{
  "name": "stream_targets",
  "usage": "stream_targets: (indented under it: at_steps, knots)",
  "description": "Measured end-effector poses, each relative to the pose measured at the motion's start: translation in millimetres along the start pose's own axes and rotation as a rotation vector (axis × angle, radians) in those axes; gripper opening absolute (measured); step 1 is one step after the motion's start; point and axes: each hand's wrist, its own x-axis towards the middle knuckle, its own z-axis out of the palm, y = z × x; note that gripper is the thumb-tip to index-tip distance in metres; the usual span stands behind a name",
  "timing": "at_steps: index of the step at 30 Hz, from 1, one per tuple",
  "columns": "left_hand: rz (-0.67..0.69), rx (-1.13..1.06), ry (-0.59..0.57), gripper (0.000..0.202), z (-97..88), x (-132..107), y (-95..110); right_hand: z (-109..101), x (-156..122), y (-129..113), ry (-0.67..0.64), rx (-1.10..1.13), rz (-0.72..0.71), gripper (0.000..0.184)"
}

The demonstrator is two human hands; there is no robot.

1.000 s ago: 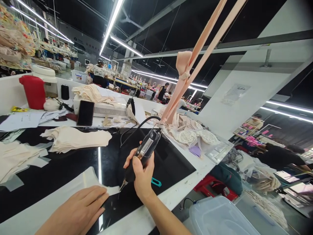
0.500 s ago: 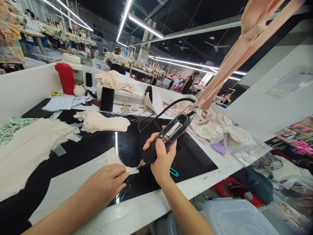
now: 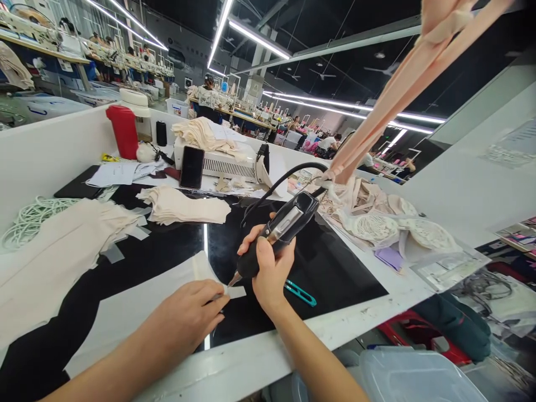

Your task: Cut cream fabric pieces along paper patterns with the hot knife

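Note:
A white fabric piece (image 3: 138, 307) lies flat on the black work surface (image 3: 335, 262), its narrow corner toward the middle. My left hand (image 3: 195, 312) presses on that corner, fingers curled together at its edge. My right hand (image 3: 270, 268) is wrapped round a black corded electric hand tool (image 3: 288, 220) with a pointed metal tip. The tip touches the fabric edge just beside my left fingertips. A short white strip (image 3: 238, 292) lies right of the tip. Below the tool is a teal-handled cutter (image 3: 300, 293), partly hidden by my right hand.
Stacked cream fabric pieces (image 3: 188, 205) lie behind, with a larger cream stack (image 3: 54, 251) at left. A phone (image 3: 192, 167) leans against a white box (image 3: 226, 166). Lace bra cups (image 3: 372, 226) lie at right. Peach fabric straps (image 3: 377, 106) hang down to the tool.
The tool tip has moved left along the fabric corner, closer to my left fingertips. A short strip now extends right of the tip. More of the teal cutter shows, and the view has shifted slightly.

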Motion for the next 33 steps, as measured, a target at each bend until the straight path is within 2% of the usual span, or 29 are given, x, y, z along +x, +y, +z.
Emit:
stream_targets:
  at_steps: [6,12,17,22,29,33]
  knots:
    - [0.016,0.031,0.033,0.031,1.8,-1,0,-3,3,-4,-0.011,-0.011,0.006,0.021]
    - [0.027,0.033,0.038,0.033,1.3,2,1,-14,4,-8,0.049,-0.040,-0.009,0.040]
    - [0.018,0.042,-0.002,0.028,0.5,1,1,-15,2,-8,0.028,-0.063,-0.020,0.030]
    - [0.018,0.040,-0.025,0.022,1.6,-1,1,-14,3,-8,0.035,-0.068,-0.022,0.030]
    - [0.031,0.079,-0.045,0.026,0.8,0,0,-13,3,-9,0.024,-0.087,-0.008,0.022]
    - [0.021,0.090,-0.037,0.035,2.2,-1,-1,-9,-1,-14,0.041,-0.032,0.010,0.036]
